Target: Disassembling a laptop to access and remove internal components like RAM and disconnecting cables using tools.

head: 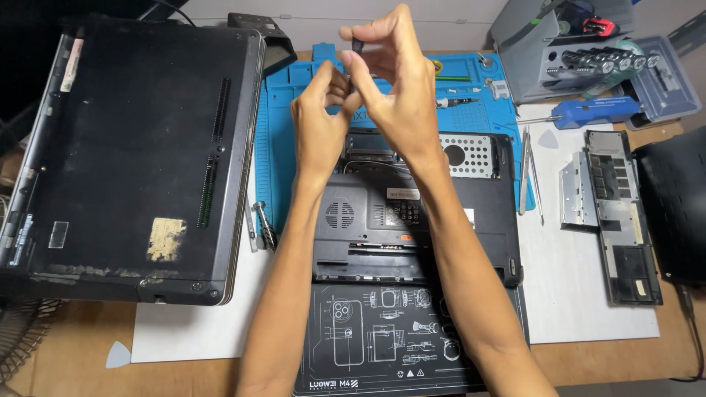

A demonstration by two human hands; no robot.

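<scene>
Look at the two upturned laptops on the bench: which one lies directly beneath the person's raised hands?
The smaller black laptop on the blue mat, under both hands. The larger laptop lies apart at the left, off the mat.

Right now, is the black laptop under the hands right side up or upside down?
Upside down. The black laptop shows its underside: a round fan vent, labels and an uncovered bay with a perforated metal plate, below the left hand and right hand.

Even bright overhead light, soft shadows, sharp focus, slight wide-angle edge distortion.
</scene>
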